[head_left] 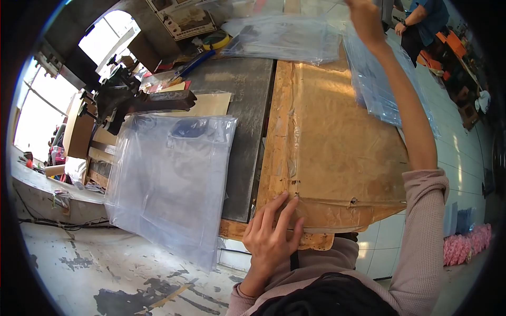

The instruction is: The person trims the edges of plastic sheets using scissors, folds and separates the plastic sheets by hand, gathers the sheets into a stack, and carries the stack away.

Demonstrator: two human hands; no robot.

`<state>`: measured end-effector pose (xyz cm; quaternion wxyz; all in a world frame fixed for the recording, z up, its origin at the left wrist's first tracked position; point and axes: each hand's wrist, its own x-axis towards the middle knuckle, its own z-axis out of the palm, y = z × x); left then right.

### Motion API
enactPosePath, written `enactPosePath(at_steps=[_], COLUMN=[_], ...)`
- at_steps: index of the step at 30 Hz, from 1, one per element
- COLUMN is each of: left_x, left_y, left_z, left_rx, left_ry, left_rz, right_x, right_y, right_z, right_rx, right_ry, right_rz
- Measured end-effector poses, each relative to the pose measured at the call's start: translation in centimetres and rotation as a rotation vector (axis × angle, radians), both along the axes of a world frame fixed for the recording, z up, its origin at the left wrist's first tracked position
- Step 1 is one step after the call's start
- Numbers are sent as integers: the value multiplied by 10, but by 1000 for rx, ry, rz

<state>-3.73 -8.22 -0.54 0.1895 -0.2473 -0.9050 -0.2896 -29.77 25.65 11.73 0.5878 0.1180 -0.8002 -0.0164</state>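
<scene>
My left hand (273,231) rests on the near edge of the brown covered board (342,137), its fingers spread and nothing in them. Raised at the top right, my right hand (365,21) is cut off by the frame edge, and its fingers are mostly hidden. Beneath my right forearm hangs a stack of bluish clear plastic sheets (377,87) at the board's right edge. Another pile of clear plastic (295,39) lies at the board's far end. Clear plastic bags (171,179) lie to the left of my left hand, over the dark metal surface (242,105).
A black metal clamp-like device (124,97) stands at the left, its arm reaching over the table. Behind are a yellow tape roll (216,41) and a blue-handled tool (195,64). Another person (421,23) is at the far right. Pink bundles (466,245) sit on the floor.
</scene>
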Motion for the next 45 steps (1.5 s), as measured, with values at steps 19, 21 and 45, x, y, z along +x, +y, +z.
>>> enactPosePath(at_steps=[19,21,45], left_x=[32,42,61], left_y=[-21,-23,-21], left_z=[-7,-13,-14], left_rx=[131,170,143], left_ry=[-59,-69,-211], left_rz=[4,34,146], right_x=[255,258,426], right_y=[62,58,-52], right_z=[-87,-88,-127], right_rx=[-658,-613,-978], right_ry=[-702,-620,-548], right_rz=[349,222,-430])
